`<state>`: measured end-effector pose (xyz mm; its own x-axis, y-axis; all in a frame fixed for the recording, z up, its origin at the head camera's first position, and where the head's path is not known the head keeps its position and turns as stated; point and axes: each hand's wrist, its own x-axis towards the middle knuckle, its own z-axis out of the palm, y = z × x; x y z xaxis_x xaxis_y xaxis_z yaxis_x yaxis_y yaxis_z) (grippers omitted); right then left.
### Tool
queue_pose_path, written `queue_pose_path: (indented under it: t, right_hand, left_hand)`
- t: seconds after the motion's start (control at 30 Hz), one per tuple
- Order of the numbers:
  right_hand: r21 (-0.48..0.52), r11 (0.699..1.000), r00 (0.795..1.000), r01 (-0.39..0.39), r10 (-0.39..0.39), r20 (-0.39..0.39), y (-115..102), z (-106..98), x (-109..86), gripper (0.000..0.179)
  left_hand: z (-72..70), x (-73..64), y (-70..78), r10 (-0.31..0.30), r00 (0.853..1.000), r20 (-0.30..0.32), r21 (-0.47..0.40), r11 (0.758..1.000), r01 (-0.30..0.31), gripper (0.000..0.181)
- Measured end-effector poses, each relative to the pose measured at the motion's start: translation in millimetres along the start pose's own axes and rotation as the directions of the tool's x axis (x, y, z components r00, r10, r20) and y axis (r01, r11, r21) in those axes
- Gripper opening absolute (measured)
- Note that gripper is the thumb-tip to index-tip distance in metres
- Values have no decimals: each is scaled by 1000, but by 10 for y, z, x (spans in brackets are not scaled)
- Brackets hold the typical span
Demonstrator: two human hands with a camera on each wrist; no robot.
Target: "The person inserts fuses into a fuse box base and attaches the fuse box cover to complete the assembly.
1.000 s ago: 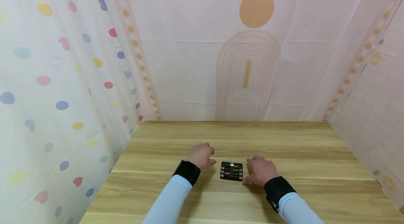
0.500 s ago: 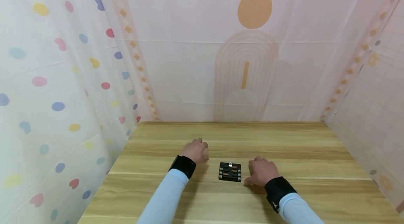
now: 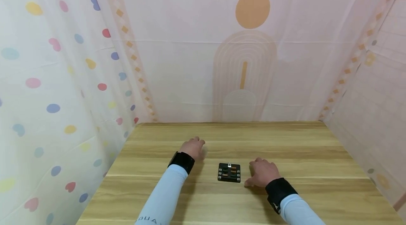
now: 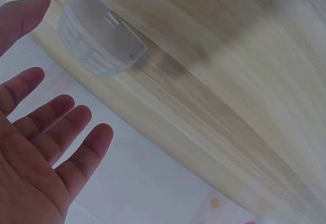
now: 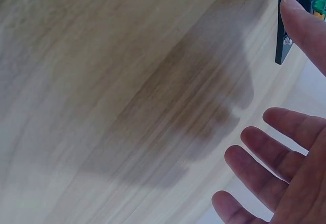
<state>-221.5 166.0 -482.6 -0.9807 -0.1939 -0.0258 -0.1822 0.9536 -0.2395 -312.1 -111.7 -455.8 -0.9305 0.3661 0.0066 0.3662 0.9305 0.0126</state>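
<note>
A black fuse block (image 3: 229, 173) with coloured fuses and metal terminals lies flat on the wooden table between the two hands. The left hand (image 3: 191, 148) is to its left and farther back, with fingers loosely extended and nothing held. Beside those fingers, a clear plastic cover (image 4: 99, 35) with slots in its side rests on the table, apart from the fingertips in the left wrist view. Just right of the block, the right hand (image 3: 263, 172) hovers with fingers spread and holds nothing. Its thumb (image 5: 300, 23) overlaps the block's edge in the right wrist view.
The wood-grain table (image 3: 295, 147) reaches back to a patterned curtain (image 3: 184, 59). A dotted curtain (image 3: 63, 140) hangs along the left side and a pale checked one (image 3: 374, 112) along the right. Black bands (image 3: 181, 162) circle both wrists.
The left hand has moved left and slightly back, away from the fuse block. The right hand stays nearly still. The head view has shifted a little, so the block appears slightly farther left.
</note>
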Motion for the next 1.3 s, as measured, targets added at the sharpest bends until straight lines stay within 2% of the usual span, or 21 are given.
queue_pose_path:
  t: [0.23, 0.57, 0.73, 0.93, 1.2, 1.3]
  right_hand:
    - [-2, 1000, 1000, 18, -18, -12, -1, 19, -8, 72]
    - [-10, 1000, 1000, 15, -16, -18, -4, 30, -5, 73]
    - [-16, 1000, 1000, 16, -16, -23, 1, 40, -3, 73]
    - [-23, 1000, 1000, 20, -21, -19, 10, 38, 18, 73]
    - [-30, 999, 999, 21, -22, -26, 0, 19, 6, 73]
    - [-32, 999, 999, 21, -22, -28, 3, 20, 12, 73]
  left_hand:
    - [-5, -30, 30, 0, 999, 32, 6, 1000, 0, 46]
    - [101, 0, 47, -11, 996, 84, 27, 1000, 9, 53]
    - [127, 3, 58, -20, 994, 110, 58, 998, 14, 48]
    - [158, 13, 55, 3, 995, 98, 107, 994, -14, 36]
    - [145, 9, 37, 17, 998, 63, 103, 994, -24, 31]
    - [119, -24, 38, 20, 998, 53, 70, 997, -24, 32]
